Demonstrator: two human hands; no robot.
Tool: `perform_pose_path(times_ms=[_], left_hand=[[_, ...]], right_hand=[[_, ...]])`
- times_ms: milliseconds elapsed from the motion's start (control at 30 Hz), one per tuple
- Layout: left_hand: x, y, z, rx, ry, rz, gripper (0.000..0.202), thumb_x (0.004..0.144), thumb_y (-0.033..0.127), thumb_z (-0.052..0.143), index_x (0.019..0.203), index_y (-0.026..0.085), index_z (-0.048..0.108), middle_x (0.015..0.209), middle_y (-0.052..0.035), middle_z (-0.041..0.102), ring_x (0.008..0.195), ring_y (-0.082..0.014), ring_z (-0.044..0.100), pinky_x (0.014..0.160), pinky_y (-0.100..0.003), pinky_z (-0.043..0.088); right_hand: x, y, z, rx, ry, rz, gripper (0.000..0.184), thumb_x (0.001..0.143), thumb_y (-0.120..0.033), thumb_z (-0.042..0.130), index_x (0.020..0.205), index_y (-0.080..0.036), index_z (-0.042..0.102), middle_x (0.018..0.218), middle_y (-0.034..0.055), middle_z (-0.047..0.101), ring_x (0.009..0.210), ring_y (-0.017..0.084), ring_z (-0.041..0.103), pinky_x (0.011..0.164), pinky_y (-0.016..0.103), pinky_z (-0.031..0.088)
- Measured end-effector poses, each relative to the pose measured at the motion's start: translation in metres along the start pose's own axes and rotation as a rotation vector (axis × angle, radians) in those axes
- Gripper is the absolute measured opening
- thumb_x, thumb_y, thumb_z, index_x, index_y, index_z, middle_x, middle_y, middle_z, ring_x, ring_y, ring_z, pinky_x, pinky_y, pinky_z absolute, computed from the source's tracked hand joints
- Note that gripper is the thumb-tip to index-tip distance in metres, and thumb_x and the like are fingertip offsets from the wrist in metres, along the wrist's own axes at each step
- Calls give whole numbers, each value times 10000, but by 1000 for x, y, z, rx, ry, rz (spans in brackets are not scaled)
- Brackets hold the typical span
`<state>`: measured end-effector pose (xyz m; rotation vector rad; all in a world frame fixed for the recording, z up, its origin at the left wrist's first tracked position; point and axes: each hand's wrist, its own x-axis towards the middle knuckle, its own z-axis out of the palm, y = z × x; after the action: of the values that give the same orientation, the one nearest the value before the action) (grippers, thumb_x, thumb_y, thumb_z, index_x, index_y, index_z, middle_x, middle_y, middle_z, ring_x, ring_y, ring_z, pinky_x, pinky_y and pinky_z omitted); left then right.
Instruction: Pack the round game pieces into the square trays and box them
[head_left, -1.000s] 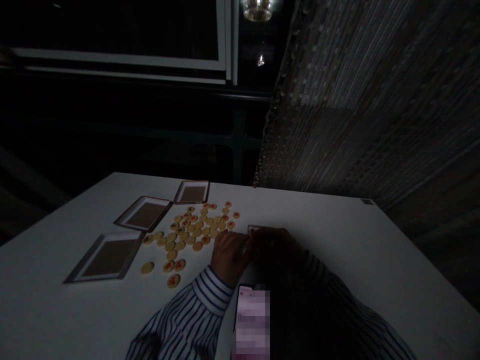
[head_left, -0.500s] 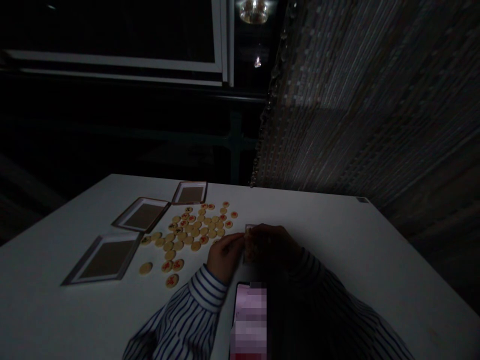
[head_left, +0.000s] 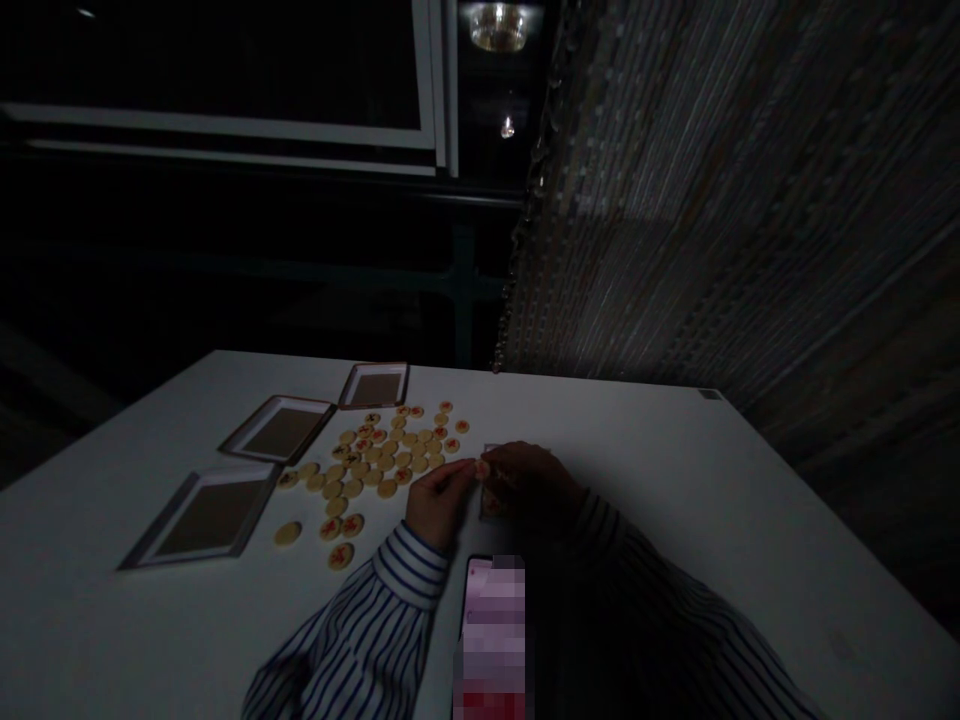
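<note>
In the head view my left hand (head_left: 441, 500) pinches a small round xiangqi piece (head_left: 481, 469) between thumb and fingertips. My right hand (head_left: 536, 485) is curled in deep shadow, its fingertips meeting the same piece from the right. Beneath that hand lies a small open tray (head_left: 489, 512) with a few reddish-marked pieces in it, mostly covered. Left of my hands, many loose wooden xiangqi pieces (head_left: 373, 477) are spread over the white table, some with red or black characters upward, others blank side up.
Three shallow frame-like trays (head_left: 210, 510) line the left of the white table (head_left: 675, 520). A phone (head_left: 493, 635) with a lit screen lies in front of me. Past the table's far edge hang a bead curtain (head_left: 637, 200) and a dark window. A small dark label (head_left: 709, 395) marks the far right corner.
Both hands have lifted slightly from the small tray, and a piece now shows between my fingertips. More of the tray is visible below. The whole view has shifted slightly.
</note>
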<state>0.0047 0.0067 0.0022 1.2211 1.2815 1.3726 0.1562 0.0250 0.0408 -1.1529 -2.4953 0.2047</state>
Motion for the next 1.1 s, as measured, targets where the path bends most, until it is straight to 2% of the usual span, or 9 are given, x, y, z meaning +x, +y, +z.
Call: perform_pose_path(times_ms=[133, 300, 433, 633, 833, 1100], left_hand=[[-2, 2, 1, -64, -25, -40, 148, 633, 257, 610, 740, 171, 667, 769, -41, 688, 765, -179, 626, 750, -309, 499], [-1, -1, 2, -81, -32, -56, 214, 628, 300, 610, 762, 142, 665, 778, -58, 686, 768, -179, 623, 749, -298, 491], [2, -9, 0, -7, 17, -35, 233, 627, 321, 605, 767, 145, 663, 773, -62, 684, 771, -174, 619, 754, -301, 483], [5, -18, -2, 123, 45, 1, 251, 630, 327, 582, 772, 135, 659, 749, -61, 682, 734, -173, 619, 705, -296, 493], [5, -28, -3, 296, -3, 72, 289, 670, 344, 547, 835, 130, 651, 753, -64, 671, 735, -169, 606, 674, -286, 485], [4, -35, -3, 417, -57, 74, 290, 697, 341, 514, 872, 150, 643, 727, -53, 659, 707, -160, 597, 635, -273, 478]], right_hand=[[0, -2, -4, -80, -29, -9, 293, 834, -378, 349, 880, -199, 577, 817, 49, 610, 724, 142, 519, 610, 253, 348], [0, -4, -12, -138, -113, 8, 315, 839, -388, 325, 888, -202, 575, 831, 45, 613, 716, 144, 526, 589, 247, 327], [1, -4, -19, -141, -154, 41, 325, 845, -376, 314, 920, -208, 582, 865, 51, 614, 773, 147, 537, 634, 246, 337], [-4, 8, -25, -158, -162, 63, 293, 807, -353, 400, 990, -196, 566, 911, 64, 608, 822, 160, 539, 694, 259, 358], [-9, 23, -26, -189, -166, 66, 302, 775, -369, 446, 988, -188, 560, 923, 60, 600, 841, 160, 535, 703, 252, 356], [-9, 22, -30, -245, -249, 114, 304, 788, -373, 416, 979, -194, 570, 924, 64, 602, 832, 162, 539, 691, 258, 352]])
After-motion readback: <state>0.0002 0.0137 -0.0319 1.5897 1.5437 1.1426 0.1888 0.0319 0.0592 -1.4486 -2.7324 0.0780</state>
